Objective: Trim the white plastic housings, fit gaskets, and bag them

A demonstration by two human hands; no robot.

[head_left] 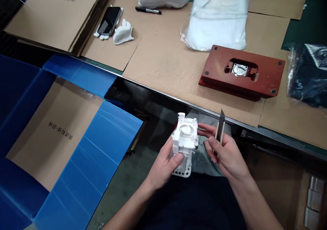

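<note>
My left hand (163, 165) grips a white moulded plastic part (185, 140) above my lap, its thumb pressed on the near side. The part has a round opening on top and a slotted lower end. In my right hand (224, 151) is a utility knife (219, 131), its blade pointing up and away from me. The right fingertips reach close to the part's right side; whether they touch it I cannot tell. On the table beyond, a reddish-brown fixture block (217, 65) holds a small silvery piece (239, 69) in its recess.
A blue box (102, 148) with cardboard inside stands at the left, below stacked cardboard sheets (58, 15). On the cardboard-covered table lie a phone (109, 20), a white glove (123, 32), a black marker (148, 10), clear plastic bags (217, 26) and a dark wrapped bundle (309, 77).
</note>
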